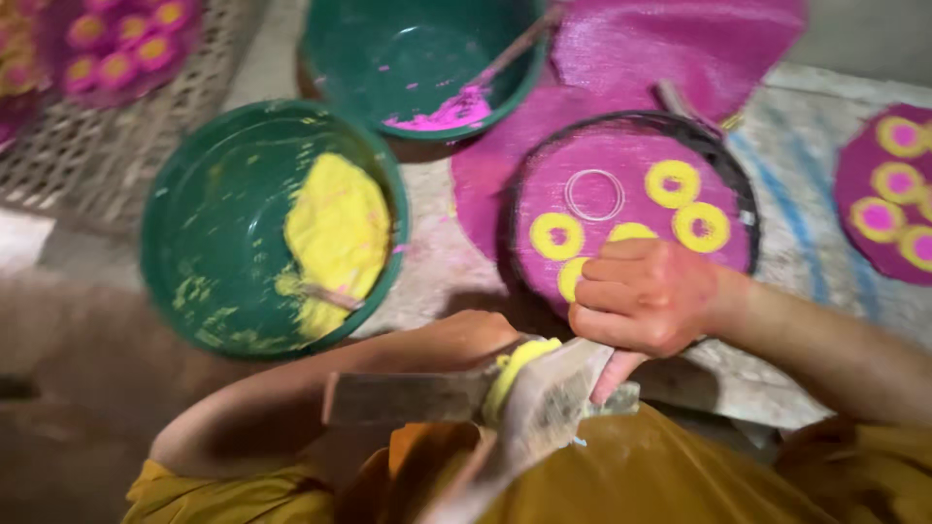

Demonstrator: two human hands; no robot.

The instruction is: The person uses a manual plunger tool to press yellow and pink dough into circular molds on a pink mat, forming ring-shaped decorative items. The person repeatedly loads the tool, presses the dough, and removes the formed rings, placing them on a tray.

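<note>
A wooden press tool [544,398] sits close to my body, with yellow paste [519,361] squeezed in its top. My right hand [646,296] is a closed fist on the tool's upper arm, thumb pointing down. My left hand [476,335] grips the tool from the left, its fingers mostly hidden behind the wood. Just beyond my right hand lies a round dark-rimmed tray [746,209] bearing a magenta disc [621,155] with several yellow rings [701,226] and one bare ring outline [594,194].
A green bowl [209,233] holding yellow paste [335,228] stands at the left. A second green bowl [388,49] with pink paste [451,112] and a stick is behind it. More decorated magenta discs lie at the right [888,194] and top left [116,44].
</note>
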